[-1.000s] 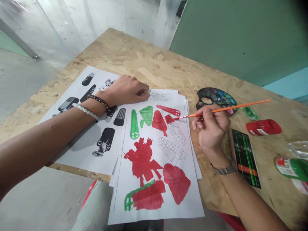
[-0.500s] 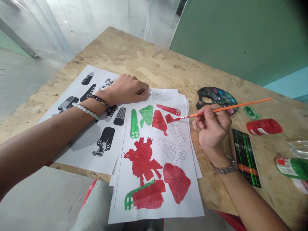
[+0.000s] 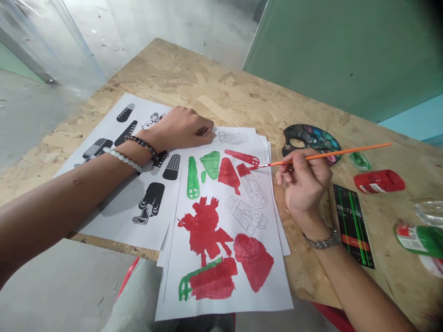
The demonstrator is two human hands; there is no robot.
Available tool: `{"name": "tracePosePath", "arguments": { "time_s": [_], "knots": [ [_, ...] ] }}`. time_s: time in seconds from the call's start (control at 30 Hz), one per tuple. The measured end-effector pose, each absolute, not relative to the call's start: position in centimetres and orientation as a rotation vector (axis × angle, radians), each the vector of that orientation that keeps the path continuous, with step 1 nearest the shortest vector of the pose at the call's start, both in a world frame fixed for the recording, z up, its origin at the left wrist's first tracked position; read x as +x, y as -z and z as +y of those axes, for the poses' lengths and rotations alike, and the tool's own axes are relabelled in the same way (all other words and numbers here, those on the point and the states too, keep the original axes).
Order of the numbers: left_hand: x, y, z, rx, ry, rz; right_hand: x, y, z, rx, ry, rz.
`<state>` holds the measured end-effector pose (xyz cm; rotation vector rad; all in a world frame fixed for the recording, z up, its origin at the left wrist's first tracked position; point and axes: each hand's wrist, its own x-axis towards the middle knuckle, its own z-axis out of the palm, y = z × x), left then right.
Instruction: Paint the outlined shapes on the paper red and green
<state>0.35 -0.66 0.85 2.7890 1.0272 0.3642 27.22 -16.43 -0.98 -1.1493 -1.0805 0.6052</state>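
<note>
My right hand (image 3: pixel 304 184) is shut on a thin orange paintbrush (image 3: pixel 332 155), its red-wet tip at a red painted shape (image 3: pixel 244 170) near the top of a sheet of part-painted red and green figures (image 3: pixel 221 295). Some outlines on that sheet (image 3: pixel 246 215) remain unpainted white. My left hand (image 3: pixel 183 129) rests on a printed sheet of black shapes (image 3: pixel 104 124), its fingertips next to the painted sheet's upper edge. It holds nothing, and its fingers curl down out of sight.
Right of the papers, on the chipboard table (image 3: pixel 207 92), lie a paint palette (image 3: pixel 311 137), a red paint tube (image 3: pixel 379 181), a green tube (image 3: pixel 420 240), a small green lid (image 3: pixel 360 162), a clear plastic item (image 3: pixel 429 213), and a phone showing a timer (image 3: pixel 353 226). A green wall (image 3: pixel 346 50) stands behind.
The brush tip has shifted slightly up and right along the red shape. My left hand stays in place, and the view has shifted slightly.
</note>
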Motion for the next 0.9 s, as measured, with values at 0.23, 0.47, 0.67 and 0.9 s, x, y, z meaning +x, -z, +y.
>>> {"name": "tracePosePath", "arguments": {
  "time_s": [0.23,0.47,0.67,0.9],
  "knots": [
    [0.32,-0.87,-0.72,2.778,-0.350,1.052,27.16,0.84,-16.46,-1.156,-0.605,-1.065],
    [0.35,-0.81,-0.70,2.780,-0.341,1.077,27.25,1.02,-16.36,-1.172,-0.598,-1.113],
    [0.44,-1.17,-0.88,2.771,-0.305,1.073,27.28,1.03,-16.29,-1.157,-0.625,-1.085],
    [0.17,-0.35,-0.07,2.799,-0.339,1.064,27.23,0.98,-16.31,-1.148,-0.649,-1.054]
  ]
}}
